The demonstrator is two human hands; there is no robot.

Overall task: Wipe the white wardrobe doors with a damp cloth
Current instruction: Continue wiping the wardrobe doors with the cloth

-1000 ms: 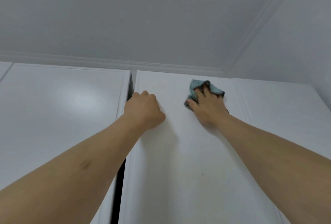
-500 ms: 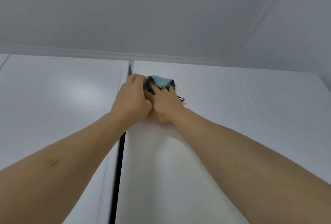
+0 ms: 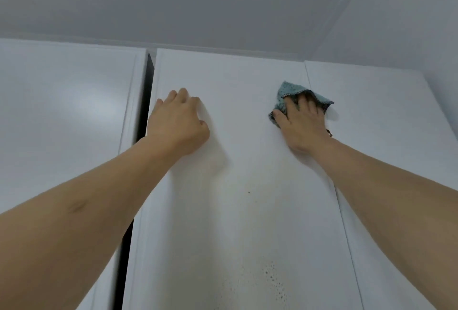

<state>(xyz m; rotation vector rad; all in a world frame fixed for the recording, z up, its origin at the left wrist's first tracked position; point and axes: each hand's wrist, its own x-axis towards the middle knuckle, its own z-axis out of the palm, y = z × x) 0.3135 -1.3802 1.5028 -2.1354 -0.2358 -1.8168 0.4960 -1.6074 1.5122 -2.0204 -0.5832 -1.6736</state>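
- Head view looks steeply up at the wardrobe: the middle door (image 3: 223, 210) fills the centre, a second door (image 3: 62, 124) lies to its left across a dark gap (image 3: 146, 101), and a third panel (image 3: 386, 161) lies to its right.
- The cloth (image 3: 285, 93), teal and crumpled, sits high on the middle door, close to that door's right edge and a little below its top edge.
- The right hand (image 3: 301, 124) lies flat over the cloth, fingers spread and fairly straight, pressing it against the panel; nothing is curled round it.
- The left hand (image 3: 177, 124) rests on the same door near its left edge, just beside the dark gap, fingers bent at the knuckles with the tips on the panel. It holds nothing and seems to brace the door.
- The two hands are well apart, at about the same height.
- Key relation: the unwiped length of this door runs downward from the cloth, toward the camera. The door's long axis is vertical.
- A small dark speck (image 3: 248, 192) lies below and between the hands, and a cluster of dark spots (image 3: 273, 282) sits lower still, nearer the right arm's side.
- By my reckoning the right hand is the one placed to reach both, by drawing the cloth down and slightly left.
- No brand, label or readable writing appears anywhere.
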